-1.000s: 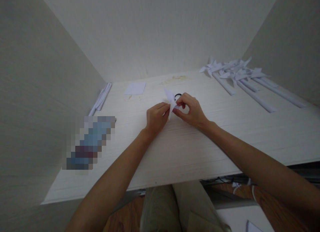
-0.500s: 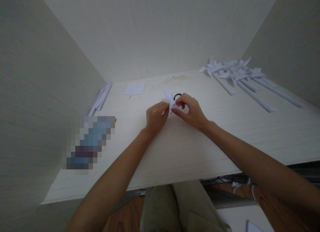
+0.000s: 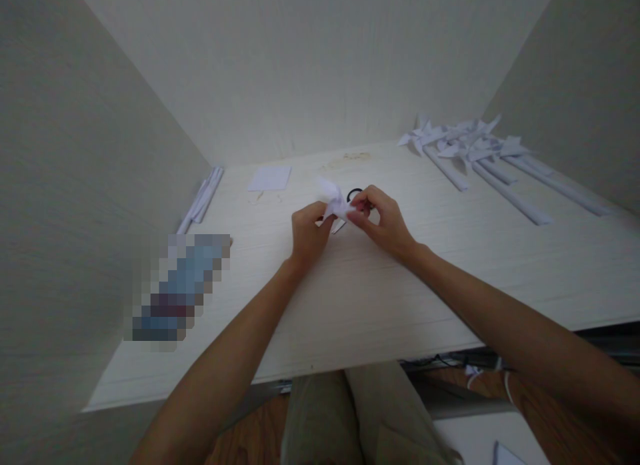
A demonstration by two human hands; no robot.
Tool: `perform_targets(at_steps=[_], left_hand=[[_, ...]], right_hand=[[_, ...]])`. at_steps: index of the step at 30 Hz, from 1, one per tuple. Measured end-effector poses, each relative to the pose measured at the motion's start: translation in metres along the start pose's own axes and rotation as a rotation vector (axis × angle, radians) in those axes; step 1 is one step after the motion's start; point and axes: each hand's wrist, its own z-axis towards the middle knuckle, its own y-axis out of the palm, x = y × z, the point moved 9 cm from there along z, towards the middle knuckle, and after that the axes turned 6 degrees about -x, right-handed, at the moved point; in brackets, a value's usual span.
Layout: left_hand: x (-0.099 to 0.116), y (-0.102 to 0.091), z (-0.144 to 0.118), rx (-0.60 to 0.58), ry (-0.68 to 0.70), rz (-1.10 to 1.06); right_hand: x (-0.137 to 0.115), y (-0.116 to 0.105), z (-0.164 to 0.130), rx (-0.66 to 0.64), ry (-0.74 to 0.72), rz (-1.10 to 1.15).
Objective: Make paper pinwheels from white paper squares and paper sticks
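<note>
A small folded white paper piece (image 3: 331,199) is pinched between both my hands above the middle of the pale wooden table (image 3: 450,271). My left hand (image 3: 307,233) grips its left side with thumb and fingers. My right hand (image 3: 383,219) holds its right side, fingers curled. Just behind the paper a black ring (image 3: 354,194) lies on the table, partly hidden by my right hand.
Several finished white paper pinwheels on rolled paper sticks (image 3: 480,159) lie at the back right. A flat square paper sheet (image 3: 271,178) lies at the back, rolled paper sticks (image 3: 203,199) along the left wall. A blurred object (image 3: 180,286) rests at the left.
The folded paper has been turned and tipped leftward between my hands; its point now sticks out to the upper left. Both hands stay in nearly the same place.
</note>
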Motion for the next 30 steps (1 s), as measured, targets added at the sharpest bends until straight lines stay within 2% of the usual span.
perform_targets(at_steps=[4, 8, 12, 19, 30], left_hand=[[-0.024, 0.005, 0.003, -0.037, -0.238, -0.228], [-0.036, 0.012, 0.002, -0.066, -0.325, -0.426], [-0.041, 0.021, -0.001, -0.116, -0.373, -0.558], [-0.038, 0.030, -0.002, -0.198, -0.388, -0.600], [-0.039, 0.029, -0.002, -0.186, -0.394, -0.579]], right_hand=[[0.009, -0.016, -0.002, 0.152, 0.030, 0.086], [0.023, -0.022, -0.002, 0.223, 0.073, 0.199], [0.024, -0.014, 0.000, 0.145, 0.070, 0.258], [0.026, 0.009, 0.000, -0.037, 0.115, 0.272], [0.020, 0.009, 0.002, -0.053, 0.069, 0.195]])
